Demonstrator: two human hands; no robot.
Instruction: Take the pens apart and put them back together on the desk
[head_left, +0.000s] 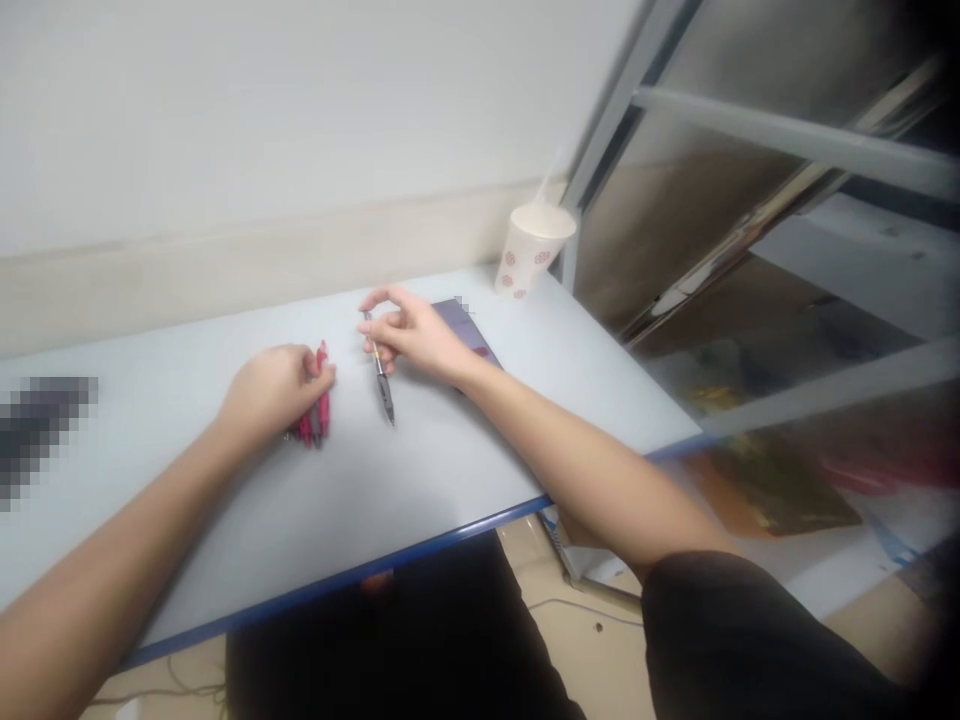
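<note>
My left hand (274, 390) is closed around a small bunch of pens (316, 408) with red and dark barrels, which rest on the pale tabletop (450, 470). A little to the right, my right hand (416, 335) pinches a slim dark pen (382, 380) near its upper end between thumb and fingers. The pen's tip points down toward the table. Behind that hand, a flat purple booklet or tablet (466, 328) lies partly hidden.
A white paper cup (534, 248) with a red pattern stands in the far corner against the wall. A pixelated dark object (41, 435) lies at the table's left. A grey metal frame (787, 130) rises to the right, and a blue edge trims the table's front.
</note>
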